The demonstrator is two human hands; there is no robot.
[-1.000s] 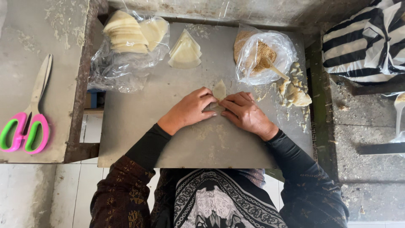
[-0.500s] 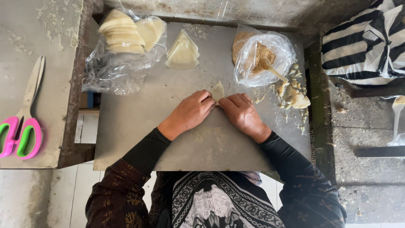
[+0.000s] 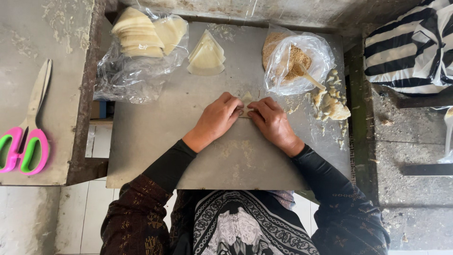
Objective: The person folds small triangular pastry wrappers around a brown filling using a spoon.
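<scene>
Two hands work at the middle of the metal counter (image 3: 155, 141). The left hand (image 3: 218, 118) and the right hand (image 3: 271, 122) meet fingertip to fingertip, fingers curled and pinching one small pale wrapper (image 3: 247, 100) that lies flat on the counter between them. Beyond the left hand sit one loose stack of wrappers (image 3: 206, 56) and one clear bag of wrappers (image 3: 141, 38). Beyond the right hand stands one bag of crumbly filling (image 3: 292, 59) with one spoon (image 3: 309, 78) in it. One pair of pink scissors (image 3: 23, 141) lies far left.
</scene>
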